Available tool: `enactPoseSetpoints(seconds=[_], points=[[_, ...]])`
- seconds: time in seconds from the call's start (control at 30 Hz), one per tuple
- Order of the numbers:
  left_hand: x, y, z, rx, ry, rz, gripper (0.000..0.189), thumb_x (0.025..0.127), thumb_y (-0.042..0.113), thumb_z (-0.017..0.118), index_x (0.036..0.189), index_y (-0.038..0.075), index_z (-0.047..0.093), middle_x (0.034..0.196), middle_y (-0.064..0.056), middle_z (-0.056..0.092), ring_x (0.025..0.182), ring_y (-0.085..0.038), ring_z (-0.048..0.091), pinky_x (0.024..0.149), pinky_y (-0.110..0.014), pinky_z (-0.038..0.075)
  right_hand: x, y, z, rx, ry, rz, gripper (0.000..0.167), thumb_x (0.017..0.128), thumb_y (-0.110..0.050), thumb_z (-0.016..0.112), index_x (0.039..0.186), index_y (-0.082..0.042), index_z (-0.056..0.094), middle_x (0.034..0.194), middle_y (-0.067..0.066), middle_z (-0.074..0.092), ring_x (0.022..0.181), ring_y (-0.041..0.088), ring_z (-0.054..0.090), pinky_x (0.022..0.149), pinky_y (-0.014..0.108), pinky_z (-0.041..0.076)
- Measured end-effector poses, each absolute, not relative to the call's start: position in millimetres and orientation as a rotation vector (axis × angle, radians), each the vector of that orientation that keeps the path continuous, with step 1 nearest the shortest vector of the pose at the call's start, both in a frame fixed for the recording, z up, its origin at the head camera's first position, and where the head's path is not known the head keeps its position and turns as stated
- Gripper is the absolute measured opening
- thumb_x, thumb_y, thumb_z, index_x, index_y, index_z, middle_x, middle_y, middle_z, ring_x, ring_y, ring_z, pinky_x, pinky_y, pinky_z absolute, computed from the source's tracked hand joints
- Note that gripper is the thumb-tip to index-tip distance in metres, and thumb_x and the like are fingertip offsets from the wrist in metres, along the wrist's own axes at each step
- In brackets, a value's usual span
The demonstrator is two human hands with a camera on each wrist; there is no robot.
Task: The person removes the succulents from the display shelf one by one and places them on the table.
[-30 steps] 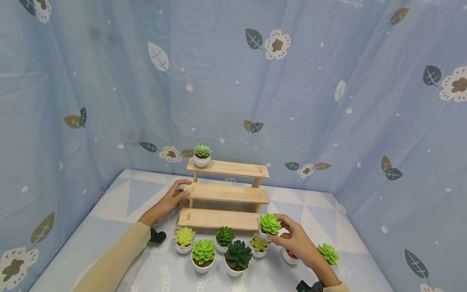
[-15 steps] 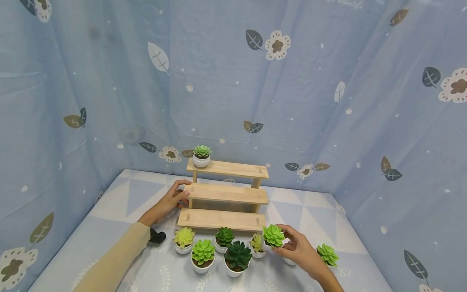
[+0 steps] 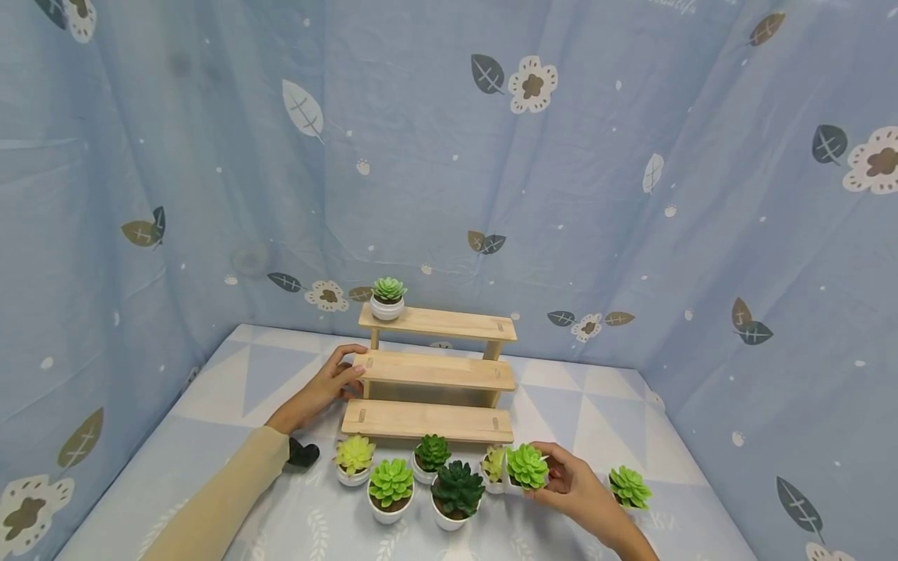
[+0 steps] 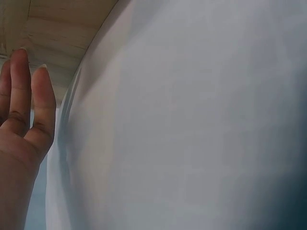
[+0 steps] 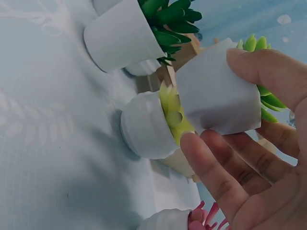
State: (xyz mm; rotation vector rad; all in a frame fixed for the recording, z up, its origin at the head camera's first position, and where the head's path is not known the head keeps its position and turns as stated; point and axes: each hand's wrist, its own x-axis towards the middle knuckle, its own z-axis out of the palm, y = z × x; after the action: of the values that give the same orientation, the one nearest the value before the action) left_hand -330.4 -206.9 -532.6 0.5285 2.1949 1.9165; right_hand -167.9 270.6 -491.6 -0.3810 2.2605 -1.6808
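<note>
A three-tier wooden plant stand [image 3: 428, 421] stands at the middle of the table. My left hand [image 3: 328, 389] grips the left end of its middle shelf; in the left wrist view several fingers [image 4: 44, 103] reach up near the wood. My right hand [image 3: 582, 495] holds a bright green potted succulent [image 3: 527, 466], in front of the stand's lower right end. Its white angular pot [image 5: 220, 88] is pinched between thumb and fingers and tilted in the right wrist view. A yellow-green succulent [image 3: 493, 465] is partly hidden behind it.
Before the stand are a yellow succulent [image 3: 354, 454], a light green one [image 3: 390, 485] and two dark green ones, the larger [image 3: 457, 491] in front. A pink plant [image 5: 204, 218] is by my right hand, another green one [image 3: 630, 488] farther right. One succulent [image 3: 389, 299] tops the stand.
My right hand has brought the bright green succulent down and slightly right, off the view of the lowest shelf's right end. The red plant is now hidden in the head view. My left hand stays put.
</note>
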Motion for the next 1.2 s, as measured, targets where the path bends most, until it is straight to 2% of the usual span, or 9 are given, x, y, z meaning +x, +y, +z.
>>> enactPoseSetpoints(seconds=[0.23, 0.47, 0.57, 0.67, 0.77, 0.93, 1.2], points=[[-330.0, -206.5, -531.7, 0.534, 2.193, 1.916, 0.052, 0.109, 0.042, 0.051, 0.155, 0.030, 0.029, 0.124, -0.021, 0.052, 0.108, -0.046, 0.057, 0.086, -0.047, 0.049, -163.0, 273.4, -491.4, -0.392, 2.266, -1.673, 0.074, 0.090, -0.015, 0.081, 0.151, 0.000, 0.041, 0.125, 0.019, 0.058, 0.100, 0.027, 0.067, 0.083, 0.038, 0.058], [-329.6, -206.2, -531.3, 0.521, 2.196, 1.921, 0.051, 0.109, 0.042, 0.051, 0.155, 0.031, 0.030, 0.123, -0.021, 0.052, 0.109, -0.047, 0.056, 0.086, -0.047, 0.049, -154.6, 279.2, -491.1, -0.318, 2.311, -1.659, 0.075, 0.091, -0.018, 0.082, 0.151, 0.000, 0.042, 0.134, 0.017, 0.056, 0.110, 0.023, 0.064, 0.082, 0.036, 0.057], [-329.4, -206.5, -531.9, 0.520, 2.199, 1.920, 0.049, 0.110, 0.042, 0.051, 0.154, 0.032, 0.030, 0.123, -0.022, 0.052, 0.109, -0.049, 0.056, 0.085, -0.047, 0.049, -151.1, 281.1, -493.2, -0.288, 2.320, -1.649, 0.076, 0.090, -0.018, 0.082, 0.151, 0.002, 0.042, 0.135, 0.023, 0.054, 0.109, 0.024, 0.065, 0.082, 0.036, 0.058], [-329.5, -206.8, -532.6, 0.521, 2.195, 1.927, 0.049, 0.110, 0.041, 0.050, 0.153, 0.033, 0.031, 0.123, -0.022, 0.052, 0.110, -0.049, 0.055, 0.085, -0.047, 0.049, -147.6, 282.7, -495.4, -0.289, 2.350, -1.612, 0.077, 0.090, -0.019, 0.083, 0.151, 0.004, 0.042, 0.149, 0.037, 0.038, 0.103, 0.024, 0.066, 0.079, 0.035, 0.058], [-330.1, -207.0, -533.6, 0.523, 2.186, 1.935, 0.048, 0.110, 0.041, 0.050, 0.153, 0.032, 0.031, 0.123, -0.022, 0.052, 0.109, -0.050, 0.056, 0.085, -0.047, 0.049, -144.7, 283.9, -497.7, -0.331, 2.359, -1.588, 0.075, 0.091, -0.019, 0.082, 0.150, 0.004, 0.043, 0.156, 0.038, 0.027, 0.103, 0.019, 0.066, 0.079, 0.036, 0.059], [-330.5, -207.3, -534.9, 0.529, 2.169, 1.944, 0.048, 0.110, 0.041, 0.051, 0.153, 0.032, 0.031, 0.122, -0.023, 0.052, 0.107, -0.050, 0.056, 0.085, -0.049, 0.051, -142.1, 284.2, -504.9, -0.412, 2.357, -1.541, 0.070, 0.091, -0.019, 0.081, 0.149, 0.002, 0.046, 0.145, 0.028, 0.047, 0.109, 0.005, 0.063, 0.079, 0.035, 0.059], [-330.7, -207.0, -533.9, 0.508, 2.162, 1.957, 0.050, 0.109, 0.043, 0.052, 0.153, 0.031, 0.031, 0.124, -0.022, 0.051, 0.108, -0.050, 0.056, 0.085, -0.048, 0.051, -143.4, 281.5, -516.9, -0.472, 2.364, -1.494, 0.069, 0.092, -0.020, 0.081, 0.148, 0.002, 0.047, 0.139, 0.022, 0.052, 0.103, 0.010, 0.064, 0.076, 0.035, 0.060]])
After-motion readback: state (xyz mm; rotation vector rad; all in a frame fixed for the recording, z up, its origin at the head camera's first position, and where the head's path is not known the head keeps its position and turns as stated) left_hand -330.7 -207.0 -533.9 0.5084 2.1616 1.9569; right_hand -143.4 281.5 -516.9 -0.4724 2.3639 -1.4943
